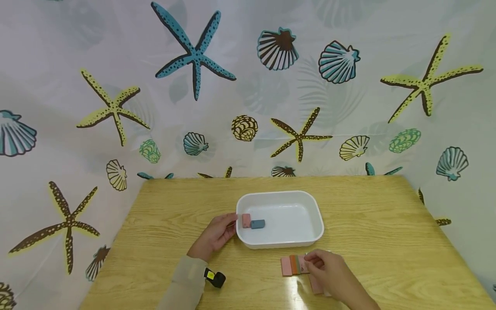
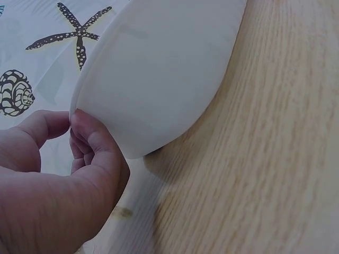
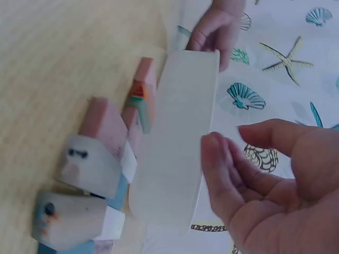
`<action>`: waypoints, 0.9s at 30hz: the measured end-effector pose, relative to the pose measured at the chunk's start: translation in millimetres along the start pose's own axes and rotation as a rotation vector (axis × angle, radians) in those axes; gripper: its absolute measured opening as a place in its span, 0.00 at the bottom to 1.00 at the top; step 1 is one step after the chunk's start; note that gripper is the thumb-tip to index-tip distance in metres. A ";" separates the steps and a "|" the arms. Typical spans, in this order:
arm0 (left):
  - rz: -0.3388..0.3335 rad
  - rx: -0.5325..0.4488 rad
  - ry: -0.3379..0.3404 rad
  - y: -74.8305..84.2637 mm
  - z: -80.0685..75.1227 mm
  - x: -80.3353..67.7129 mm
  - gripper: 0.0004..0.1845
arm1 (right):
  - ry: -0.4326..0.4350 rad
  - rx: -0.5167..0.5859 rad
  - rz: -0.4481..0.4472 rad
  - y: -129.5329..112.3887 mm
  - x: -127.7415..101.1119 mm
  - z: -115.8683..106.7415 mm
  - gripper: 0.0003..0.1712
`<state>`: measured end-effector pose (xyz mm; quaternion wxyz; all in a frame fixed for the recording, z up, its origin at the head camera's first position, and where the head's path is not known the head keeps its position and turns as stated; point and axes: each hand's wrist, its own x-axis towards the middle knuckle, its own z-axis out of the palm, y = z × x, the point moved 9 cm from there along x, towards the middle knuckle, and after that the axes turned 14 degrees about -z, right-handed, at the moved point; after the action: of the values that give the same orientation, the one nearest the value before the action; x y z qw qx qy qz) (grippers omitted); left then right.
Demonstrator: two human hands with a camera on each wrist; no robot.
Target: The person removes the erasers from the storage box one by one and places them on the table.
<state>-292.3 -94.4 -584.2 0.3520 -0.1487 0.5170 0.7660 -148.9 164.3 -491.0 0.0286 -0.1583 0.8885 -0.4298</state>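
My left hand [image 1: 217, 234] pinches the left rim of a white plastic tray [image 1: 280, 245], thumb and finger meeting across the edge in the left wrist view. Inside the tray, at its left end, a pink eraser [image 1: 246, 221] lies beside a blue eraser [image 1: 257, 224]. My right hand [image 1: 329, 271] hovers over a group of erasers in front of the tray. In the right wrist view its thumb and fingers are bent but apart, with nothing between them. Below lie a pink eraser [image 3: 105, 124], an orange-and-green one [image 3: 139, 98] and smudged white ones [image 3: 91, 166], partly hidden in the head view.
The pale wooden table [image 1: 186, 198] extends to both sides of the tray. A curtain [image 1: 248, 86] printed with shells and starfish hangs behind the table and along its sides. A black strap with a yellow label [image 1: 214, 277] sticks out from the left sleeve.
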 end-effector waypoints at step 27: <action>0.009 -0.002 -0.020 1.7 1.3 -0.3 0.20 | -0.015 0.586 0.141 15.9 116.8 20.3 0.16</action>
<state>-293.1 -93.7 -582.3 0.3535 -0.1391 0.5135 0.7694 -260.0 122.5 -506.0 0.1093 -0.0844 0.7351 -0.6638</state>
